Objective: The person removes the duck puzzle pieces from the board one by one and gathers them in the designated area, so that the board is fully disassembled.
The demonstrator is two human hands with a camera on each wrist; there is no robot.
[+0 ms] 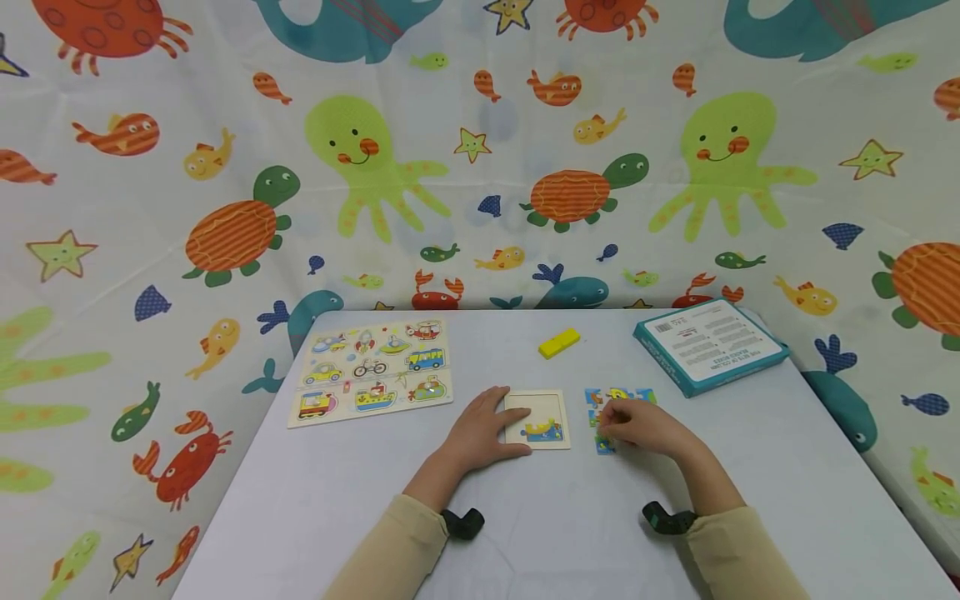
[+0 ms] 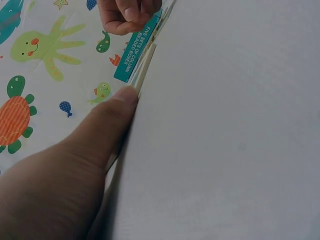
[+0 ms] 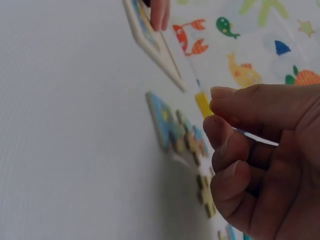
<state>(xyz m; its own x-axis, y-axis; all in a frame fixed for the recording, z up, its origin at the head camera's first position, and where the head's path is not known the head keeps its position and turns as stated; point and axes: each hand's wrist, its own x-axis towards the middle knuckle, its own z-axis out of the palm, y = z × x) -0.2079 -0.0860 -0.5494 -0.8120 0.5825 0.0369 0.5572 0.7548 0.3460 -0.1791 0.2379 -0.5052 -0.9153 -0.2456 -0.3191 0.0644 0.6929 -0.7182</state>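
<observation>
A small square wooden puzzle tray [image 1: 537, 401] lies mid-table, with a few joined jigsaw pieces [image 1: 546, 432] in its lower right part. At its left side, my left hand [image 1: 483, 429] rests with spread fingers, touching the frame. The left thumb [image 2: 112, 110] lies along the tray's edge in the left wrist view. Just right of the tray, my right hand [image 1: 642, 427] hovers over several loose jigsaw pieces [image 1: 604, 446], partly hiding them. Its fingers are curled, thumb [image 3: 240, 97] and index tips close together, with nothing visible between them.
A board with vehicle pictures [image 1: 372, 371] lies at the left. A yellow block [image 1: 559, 343] sits behind the tray, and a teal box [image 1: 712, 343] stands back right. A sea-animal cloth [image 1: 480, 167] hangs behind the white table [image 1: 517, 533].
</observation>
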